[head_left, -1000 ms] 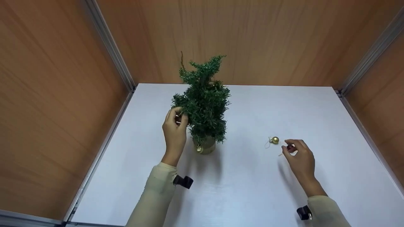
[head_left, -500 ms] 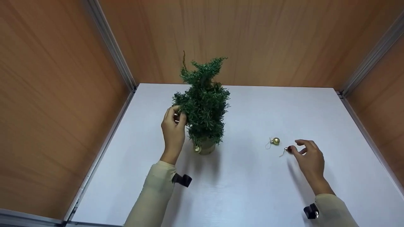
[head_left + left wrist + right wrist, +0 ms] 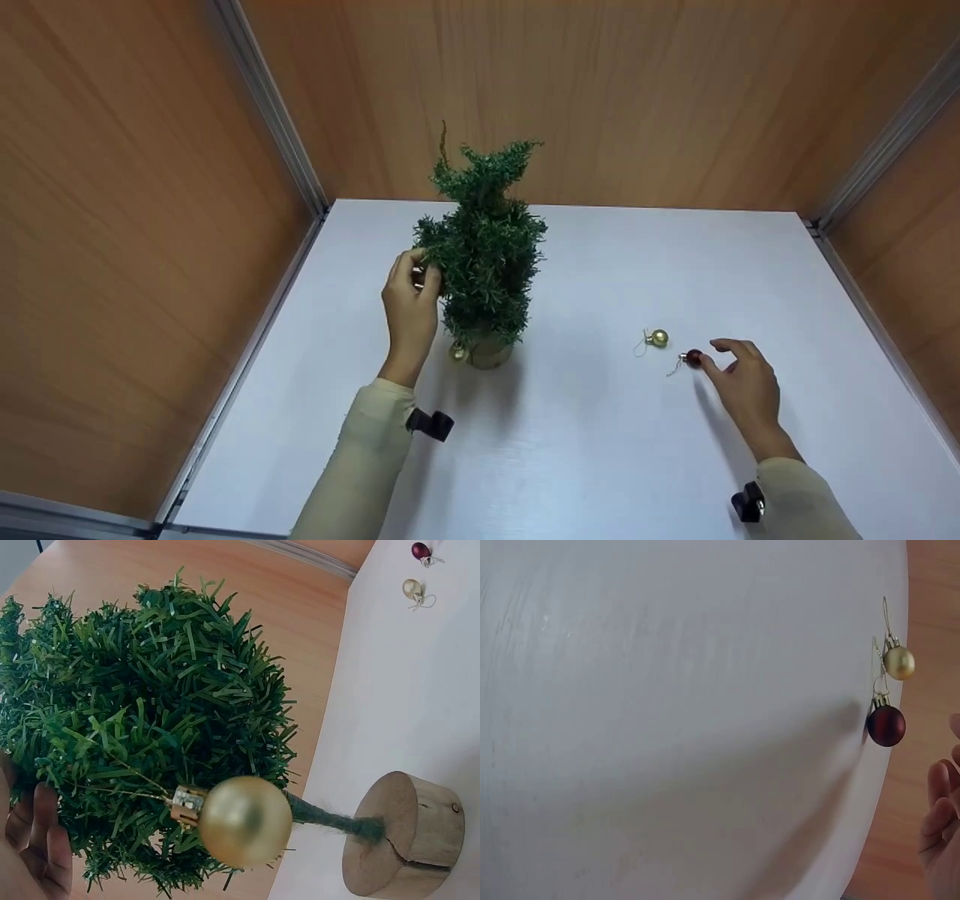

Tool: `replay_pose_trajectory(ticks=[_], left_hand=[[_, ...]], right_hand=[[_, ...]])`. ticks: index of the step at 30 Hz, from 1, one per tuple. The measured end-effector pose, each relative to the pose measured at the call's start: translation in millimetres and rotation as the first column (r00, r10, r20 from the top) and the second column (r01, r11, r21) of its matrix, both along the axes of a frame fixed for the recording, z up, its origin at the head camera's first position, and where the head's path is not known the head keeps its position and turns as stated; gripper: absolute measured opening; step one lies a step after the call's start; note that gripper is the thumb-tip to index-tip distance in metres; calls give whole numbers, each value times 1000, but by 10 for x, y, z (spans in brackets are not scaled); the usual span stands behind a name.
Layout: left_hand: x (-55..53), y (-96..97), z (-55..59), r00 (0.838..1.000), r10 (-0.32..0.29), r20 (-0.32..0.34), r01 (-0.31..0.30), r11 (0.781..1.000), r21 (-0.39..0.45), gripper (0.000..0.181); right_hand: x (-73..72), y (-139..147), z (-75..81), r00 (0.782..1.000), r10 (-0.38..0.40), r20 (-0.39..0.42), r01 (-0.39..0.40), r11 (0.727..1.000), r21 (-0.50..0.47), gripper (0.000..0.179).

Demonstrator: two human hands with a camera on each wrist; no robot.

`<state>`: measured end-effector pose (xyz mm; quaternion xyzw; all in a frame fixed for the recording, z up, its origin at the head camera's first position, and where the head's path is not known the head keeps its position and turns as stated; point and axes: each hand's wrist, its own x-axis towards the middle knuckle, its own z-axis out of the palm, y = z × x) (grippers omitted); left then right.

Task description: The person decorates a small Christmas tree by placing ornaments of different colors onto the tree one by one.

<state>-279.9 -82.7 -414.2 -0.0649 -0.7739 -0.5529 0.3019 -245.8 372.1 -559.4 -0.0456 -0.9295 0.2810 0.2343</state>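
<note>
My left hand (image 3: 409,311) is at the left side of a small artificial Christmas tree (image 3: 487,262), its thumb and index finger gripping a branch; the fingertips are partly hidden by foliage. From a low branch a gold bauble (image 3: 245,822) hangs by a thin cord, in front of the tree's wooden base (image 3: 409,836). My right hand (image 3: 750,382) has its fingers spread apart and holds nothing. Right at its thumb tip in the head view, a dark red bauble (image 3: 693,358) lies on the table. A second gold bauble (image 3: 658,338) lies just behind the red one.
The white table (image 3: 585,465) is enclosed by wood-grain panels (image 3: 600,90) at the back and sides, with metal rails (image 3: 277,112) at the corners. A black camera (image 3: 431,425) is strapped to the left wrist, another (image 3: 748,502) to the right.
My right hand has let go of the red bauble, leaving it on the table, and drawn back to the right. The hanging gold bauble has shifted left relative to the base.
</note>
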Motion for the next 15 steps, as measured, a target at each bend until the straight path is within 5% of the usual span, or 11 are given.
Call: replay_pose_trajectory(ticks=[12, 15], left_hand=[[-45, -82, -4, 999, 25, 26, -24, 999, -22, 20], [-29, -54, -11, 998, 59, 31, -58, 998, -26, 21]], right_hand=[[-30, 13, -108, 999, 15, 50, -15, 1000, -5, 33], [-136, 64, -126, 997, 52, 55, -51, 999, -13, 33]])
